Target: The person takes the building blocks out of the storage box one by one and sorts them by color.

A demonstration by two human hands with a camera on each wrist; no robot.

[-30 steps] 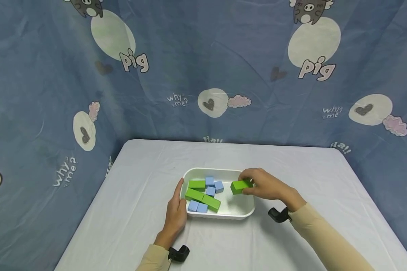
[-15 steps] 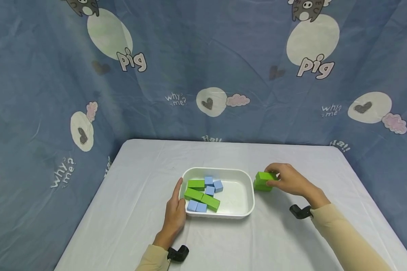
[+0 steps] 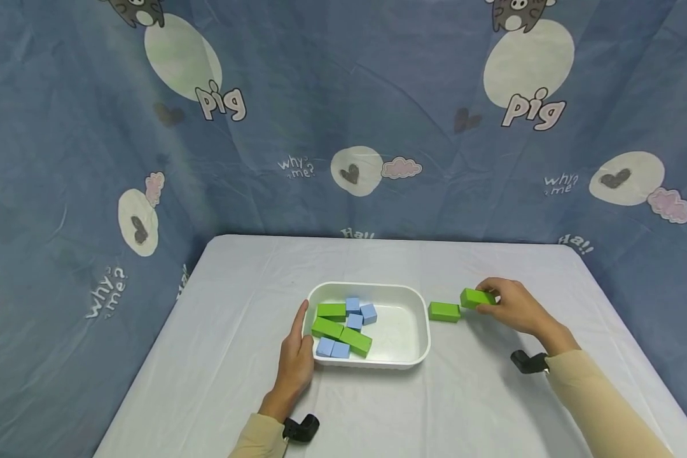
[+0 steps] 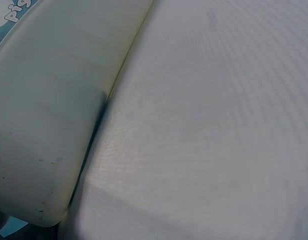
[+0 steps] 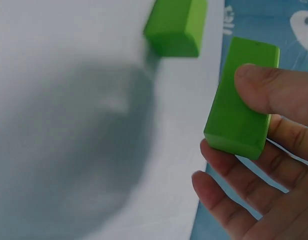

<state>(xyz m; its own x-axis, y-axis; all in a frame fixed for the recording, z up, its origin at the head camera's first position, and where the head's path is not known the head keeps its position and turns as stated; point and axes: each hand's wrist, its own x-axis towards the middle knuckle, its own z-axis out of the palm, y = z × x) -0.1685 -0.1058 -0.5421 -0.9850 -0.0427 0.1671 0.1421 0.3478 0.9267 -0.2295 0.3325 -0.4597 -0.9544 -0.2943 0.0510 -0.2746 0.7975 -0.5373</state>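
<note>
In the head view, a green rectangular block (image 3: pixel 476 298) is pinched between the thumb and fingers of my right hand (image 3: pixel 513 308). The right wrist view shows this green block (image 5: pixel 239 100) tilted in front of the fingers, the thumb on its face. To its left, another green block (image 3: pixel 444 312) lies on the white cloth beside the tray. My left hand (image 3: pixel 295 362) rests against the left end of the white tray (image 3: pixel 397 362), its index finger straight along the side. Inside the tray's left half lie several green blocks (image 3: pixel 355 341) and several small blue cubes (image 3: pixel 368 313).
A white cloth (image 3: pixel 217 356) covers the table. A blue patterned curtain (image 3: pixel 286 210) hangs behind and along the sides. The tray's wall (image 4: pixel 59 110) fills the left of the left wrist view. A black wrist camera (image 3: pixel 301 429) is on the left wrist.
From over the tray, my right hand has carried a green block out to the right, past the green block on the cloth. The left hand and tray have stayed put.
</note>
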